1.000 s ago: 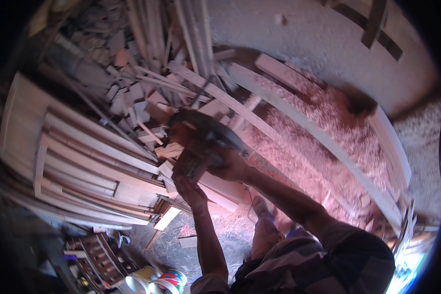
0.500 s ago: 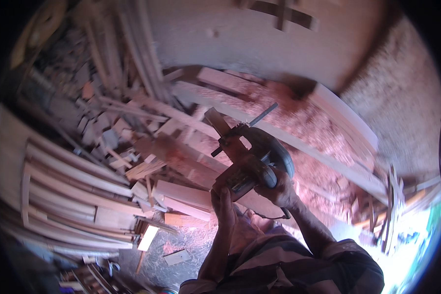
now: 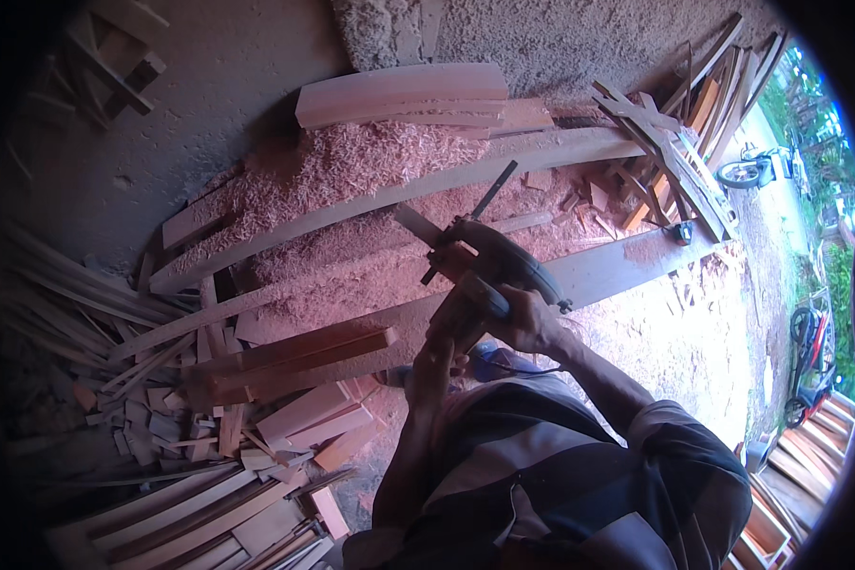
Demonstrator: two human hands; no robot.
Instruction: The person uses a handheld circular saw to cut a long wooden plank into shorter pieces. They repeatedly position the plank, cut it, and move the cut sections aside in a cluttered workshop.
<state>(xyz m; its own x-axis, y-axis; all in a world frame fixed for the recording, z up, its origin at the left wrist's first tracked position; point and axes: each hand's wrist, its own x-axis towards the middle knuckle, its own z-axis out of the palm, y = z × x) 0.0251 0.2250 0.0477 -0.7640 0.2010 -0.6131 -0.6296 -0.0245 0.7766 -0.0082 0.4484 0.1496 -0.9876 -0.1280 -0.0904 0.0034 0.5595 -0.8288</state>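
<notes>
A dark hand-held power tool (image 3: pixel 515 258), which looks like a circular saw, is held up in front of my body. It has a rounded housing, a flat plate at its far end and a thin metal rod (image 3: pixel 494 190) sticking out across it. My right hand (image 3: pixel 527 321) is closed around its handle. With its fingers closed, my left hand (image 3: pixel 437 350) supports the near left side of the body; the fingertips are partly hidden. A dark cord hangs near my right wrist. Below and beyond the tool lies a long plank (image 3: pixel 608 266).
Pink shavings (image 3: pixel 351 171) heap between long boards beyond me. A thick reddish beam (image 3: pixel 294 359) lies to the left, near scattered offcuts (image 3: pixel 152 418). Stacked timber (image 3: pixel 190 513) fills the lower left. Leaning sticks (image 3: pixel 674 161) and a parked motorbike (image 3: pixel 812 356) are at the right.
The view has swung to the right, bringing more of the bright outdoor side and the motorbikes into sight. Both hands keep hold of the saw, which stays in front of me.
</notes>
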